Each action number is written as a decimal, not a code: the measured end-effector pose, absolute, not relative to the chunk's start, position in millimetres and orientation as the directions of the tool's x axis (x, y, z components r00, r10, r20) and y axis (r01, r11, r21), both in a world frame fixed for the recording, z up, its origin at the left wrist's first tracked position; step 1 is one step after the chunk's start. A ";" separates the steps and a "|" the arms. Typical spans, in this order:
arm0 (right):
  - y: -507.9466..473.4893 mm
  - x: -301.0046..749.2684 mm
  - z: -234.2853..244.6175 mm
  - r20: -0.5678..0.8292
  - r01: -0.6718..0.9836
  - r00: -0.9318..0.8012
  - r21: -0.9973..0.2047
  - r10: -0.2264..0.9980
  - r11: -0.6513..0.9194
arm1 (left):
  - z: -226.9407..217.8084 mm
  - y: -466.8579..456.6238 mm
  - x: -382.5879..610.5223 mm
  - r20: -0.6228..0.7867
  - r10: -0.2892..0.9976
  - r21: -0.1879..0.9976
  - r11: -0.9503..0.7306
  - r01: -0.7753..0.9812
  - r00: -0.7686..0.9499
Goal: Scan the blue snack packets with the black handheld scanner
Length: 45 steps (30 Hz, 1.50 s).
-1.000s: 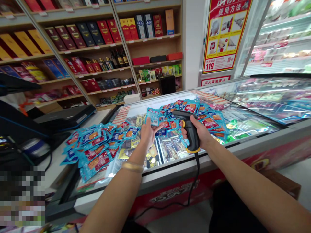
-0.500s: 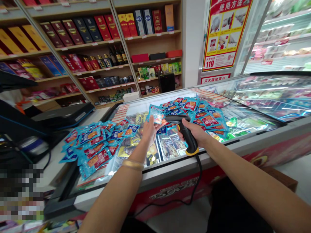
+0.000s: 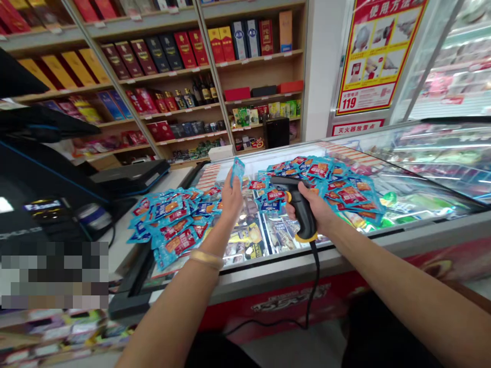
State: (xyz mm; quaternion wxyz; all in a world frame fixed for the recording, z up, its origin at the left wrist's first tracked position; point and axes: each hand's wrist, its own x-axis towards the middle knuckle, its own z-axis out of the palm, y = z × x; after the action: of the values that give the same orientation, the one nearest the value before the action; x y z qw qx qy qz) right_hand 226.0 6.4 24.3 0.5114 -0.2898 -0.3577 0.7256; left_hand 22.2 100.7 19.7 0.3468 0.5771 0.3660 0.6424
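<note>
In my left hand (image 3: 231,200) a small blue snack packet (image 3: 238,169) is gripped, tilted upright above the freezer's glass top. My right hand (image 3: 312,209) wraps round the handle of a black and yellow barcode scanner (image 3: 304,210), whose head points left toward the packet hand. A cable runs down from its grip. Left of my left hand lies a heaped pile of blue snack packets (image 3: 172,220) with red and dark blue labels. Behind and right of the scanner spreads another pile of similar packets (image 3: 345,186). A gold bangle (image 3: 206,258) circles my left wrist.
Beneath the piles is a glass-topped chest freezer (image 3: 249,273) holding packaged goods. A checkout machine (image 3: 49,168) stands on the left. The scanner cable (image 3: 312,291) hangs over the freezer's front. Shelves (image 3: 264,56) with boxes and bottles line the back wall, beside a red poster (image 3: 378,56).
My left hand has moved left with the packet and turned it more edge-on, away from the scanner's head. My right hand keeps hold of the scanner. The view has shifted left.
</note>
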 end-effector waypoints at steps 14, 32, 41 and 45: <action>43.5 78.8 34.1 -0.127 -0.508 -0.544 -0.737 0.829 -0.447 | 44.3 88.7 -169.3 0.235 0.949 0.115 0.187 0.976 -0.209; 53.0 189.2 50.3 -0.044 -0.606 -0.370 -0.745 0.928 -0.277 | 34.1 105.7 -34.8 0.470 0.803 0.113 -0.466 0.878 0.366; 48.4 234.2 39.8 -0.045 -0.675 -0.281 -0.701 0.959 -0.231 | 20.8 150.5 47.4 0.013 0.931 0.085 -0.363 0.928 0.364; 46.8 231.3 44.0 -0.048 -0.669 -0.301 -0.701 0.952 -0.247 | 17.4 150.4 49.2 0.048 0.929 0.082 -0.371 0.925 0.368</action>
State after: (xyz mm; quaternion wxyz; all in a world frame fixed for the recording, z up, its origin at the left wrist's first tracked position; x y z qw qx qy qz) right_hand 231.3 46.8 44.0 0.5392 -0.2420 -0.2925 0.7517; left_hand 49.2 150.4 17.4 0.0204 0.8268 0.5604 0.0432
